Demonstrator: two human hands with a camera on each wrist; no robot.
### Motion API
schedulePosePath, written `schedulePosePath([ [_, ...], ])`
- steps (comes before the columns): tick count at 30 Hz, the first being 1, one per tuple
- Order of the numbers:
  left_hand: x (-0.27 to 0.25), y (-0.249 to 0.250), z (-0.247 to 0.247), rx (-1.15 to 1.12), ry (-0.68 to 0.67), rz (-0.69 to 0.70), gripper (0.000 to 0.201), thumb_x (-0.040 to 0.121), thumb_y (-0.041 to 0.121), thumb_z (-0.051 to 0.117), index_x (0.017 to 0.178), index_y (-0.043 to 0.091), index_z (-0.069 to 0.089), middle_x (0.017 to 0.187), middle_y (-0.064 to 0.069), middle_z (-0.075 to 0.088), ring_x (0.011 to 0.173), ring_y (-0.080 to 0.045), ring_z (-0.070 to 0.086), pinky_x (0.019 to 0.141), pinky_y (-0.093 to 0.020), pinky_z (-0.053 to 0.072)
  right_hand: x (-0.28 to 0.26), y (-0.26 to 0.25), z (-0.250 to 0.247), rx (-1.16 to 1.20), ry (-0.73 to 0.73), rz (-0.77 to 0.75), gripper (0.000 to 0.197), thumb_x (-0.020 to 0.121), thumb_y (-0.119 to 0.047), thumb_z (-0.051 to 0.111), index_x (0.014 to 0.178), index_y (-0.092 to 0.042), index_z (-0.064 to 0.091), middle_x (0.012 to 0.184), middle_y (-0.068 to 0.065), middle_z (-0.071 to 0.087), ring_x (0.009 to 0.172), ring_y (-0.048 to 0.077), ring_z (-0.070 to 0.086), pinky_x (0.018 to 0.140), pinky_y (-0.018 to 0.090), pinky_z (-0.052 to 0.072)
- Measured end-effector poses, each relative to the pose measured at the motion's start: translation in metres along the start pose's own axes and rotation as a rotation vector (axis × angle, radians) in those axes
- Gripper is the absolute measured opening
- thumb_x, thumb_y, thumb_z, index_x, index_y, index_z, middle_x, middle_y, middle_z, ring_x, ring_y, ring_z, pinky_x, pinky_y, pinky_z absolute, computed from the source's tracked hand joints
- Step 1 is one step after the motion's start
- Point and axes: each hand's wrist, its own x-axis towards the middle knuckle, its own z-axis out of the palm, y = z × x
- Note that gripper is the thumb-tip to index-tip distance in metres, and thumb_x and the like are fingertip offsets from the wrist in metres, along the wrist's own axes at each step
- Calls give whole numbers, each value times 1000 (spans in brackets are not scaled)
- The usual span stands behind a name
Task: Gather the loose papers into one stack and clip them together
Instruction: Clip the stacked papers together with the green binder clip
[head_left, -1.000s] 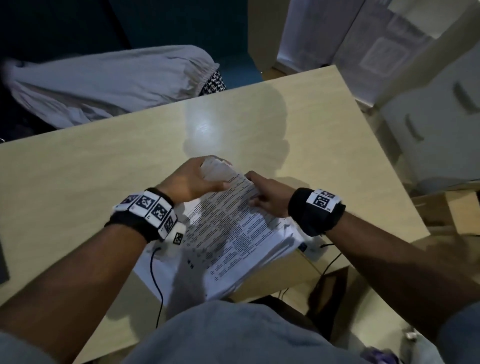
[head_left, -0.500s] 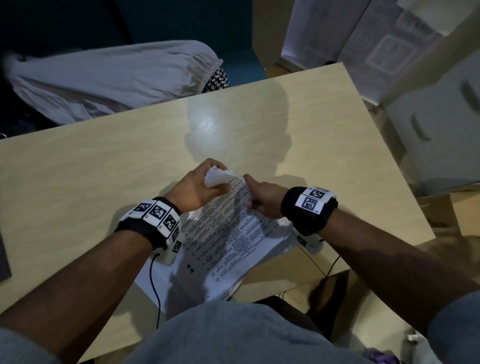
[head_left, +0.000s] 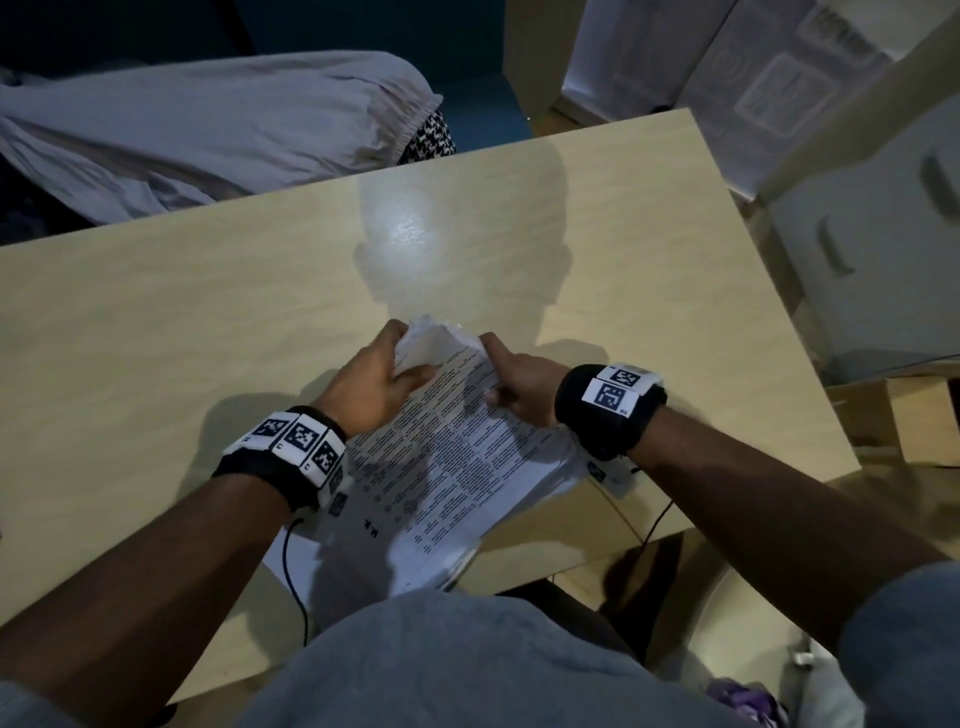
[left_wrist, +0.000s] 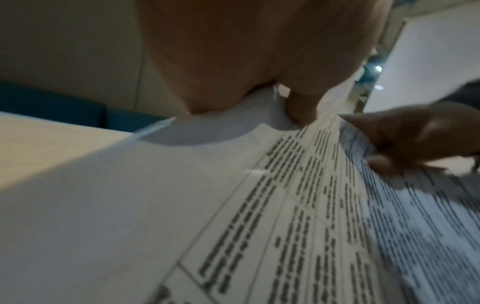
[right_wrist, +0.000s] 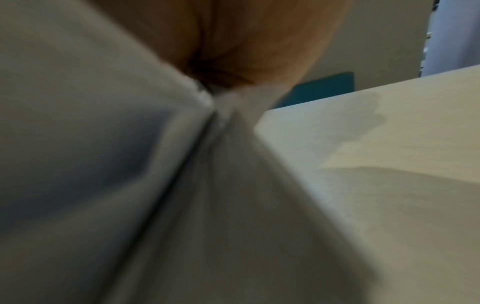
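Note:
A stack of printed papers (head_left: 447, 467) lies slanted on the pale wooden table (head_left: 156, 338), its near end hanging over the front edge. My left hand (head_left: 402, 351) grips the stack's far corner, which is bent up and crumpled (head_left: 428, 335). My right hand (head_left: 493, 369) pinches the same end from the right, thumb on the top sheet. In the left wrist view my left thumb (left_wrist: 301, 107) presses on the sheets (left_wrist: 182, 195) and the right hand (left_wrist: 415, 135) holds their edge. The right wrist view is blurred, with paper (right_wrist: 116, 164) filling it. No clip shows.
A grey cloth-covered shape (head_left: 208, 135) lies beyond the table's far edge. White drawers (head_left: 872, 249) and cardboard boxes (head_left: 924, 415) stand to the right. Thin black cables (head_left: 291, 571) run from my wrists over the table's front edge.
Both hands keep hold of the far corner of the stack. My right hand has moved closer to the left one, and the corner stands up more crumpled between them.

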Motion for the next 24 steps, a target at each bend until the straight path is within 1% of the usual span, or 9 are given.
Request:
schedulePosePath([
  [3, -1, -3, -1, 73, -17, 18, 27, 97, 39, 46, 112, 19, 37, 102, -12, 63, 83, -36, 63, 69, -51, 54, 4, 0, -2, 7, -17, 4, 55, 96, -17, 51, 133, -25, 11, 89, 3, 65, 72, 21, 63, 64, 35, 53],
  [6, 1, -3, -3, 62, 18, 13, 40, 98, 38, 44, 127, 12, 44, 120, -11, 61, 101, -30, 62, 83, -47, 53, -4, 5, -9, 125, 30, -27, 45, 98, -31, 46, 135, -25, 21, 104, 0, 67, 84, 19, 64, 73, 33, 50],
  [8, 2, -5, -4, 71, 17, -10, 40, 99, 33, 45, 132, 11, 43, 127, -12, 58, 108, -30, 60, 88, -45, 52, -17, 28, -19, 144, 235, 17, 36, 99, -32, 42, 134, -28, 36, 109, -1, 65, 94, 18, 62, 79, 29, 45],
  [10, 2, -8, -3, 103, 21, -23, 36, 98, 28, 46, 129, 9, 42, 125, -15, 59, 105, -34, 60, 84, -43, 52, -34, 68, -25, 24, 450, 172, 29, 99, -27, 43, 125, -24, 53, 121, 5, 61, 108, 24, 59, 84, 28, 42],
  [11, 2, -8, -2, 121, 32, -22, 36, 98, 27, 47, 129, 9, 42, 124, -16, 59, 103, -35, 61, 83, -44, 53, -44, 88, -24, -46, 469, 278, 27, 98, -27, 44, 121, -22, 57, 124, 8, 58, 112, 28, 57, 87, 30, 43],
  [13, 2, -8, -2, 138, 61, -18, 38, 97, 27, 49, 130, 8, 42, 123, -17, 60, 102, -34, 62, 84, -45, 52, -61, 116, -11, -82, 388, 448, 30, 97, -35, 45, 120, -22, 59, 123, 9, 53, 112, 31, 55, 90, 36, 45],
  [15, 3, -9, -1, 149, 87, -21, 40, 97, 28, 50, 131, 8, 43, 123, -17, 61, 102, -34, 62, 85, -44, 51, -70, 126, 7, -18, 333, 523, 38, 95, -45, 46, 125, -25, 55, 125, 6, 48, 110, 29, 55, 91, 37, 45],
  [19, 6, -9, 0, 158, 111, -18, 39, 96, 29, 51, 130, 10, 46, 120, -18, 63, 99, -34, 63, 84, -44, 51, -66, 115, 39, -45, 381, 466, 42, 90, -41, 57, 125, -19, 57, 129, 6, 48, 115, 34, 52, 95, 38, 44],
  [24, 7, -7, -1, 156, 124, -31, 35, 95, 29, 52, 124, 8, 50, 112, -17, 66, 96, -34, 63, 82, -45, 51, -55, 111, 66, -68, 427, 512, 32, 90, -31, 58, 114, -10, 55, 118, 15, 48, 104, 38, 53, 83, 40, 46],
])
